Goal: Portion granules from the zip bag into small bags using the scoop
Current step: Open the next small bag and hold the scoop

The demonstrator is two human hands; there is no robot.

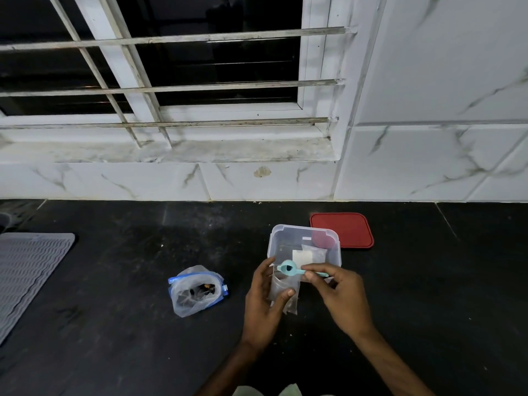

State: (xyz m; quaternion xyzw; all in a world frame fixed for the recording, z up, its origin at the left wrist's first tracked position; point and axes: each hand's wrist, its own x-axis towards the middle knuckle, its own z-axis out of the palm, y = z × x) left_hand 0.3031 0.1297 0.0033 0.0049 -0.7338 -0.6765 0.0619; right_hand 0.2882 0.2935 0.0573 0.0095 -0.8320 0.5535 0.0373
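My left hand [264, 304] grips a small clear bag [284, 292] upright, thumb on its front. My right hand [340, 295] pinches the handle of a teal scoop [288, 268]; its bowl holds dark granules and hovers over the small bag's mouth. The zip bag [195, 290], clear with a blue zip rim, stands open on the counter to the left with dark granules inside.
A clear plastic container [304, 232] with small bags inside stands just behind my hands. Its red lid [343, 228] lies behind it to the right. A grey ribbed mat [25, 270] lies at the far left. The black counter [114, 338] meets a tiled wall behind.
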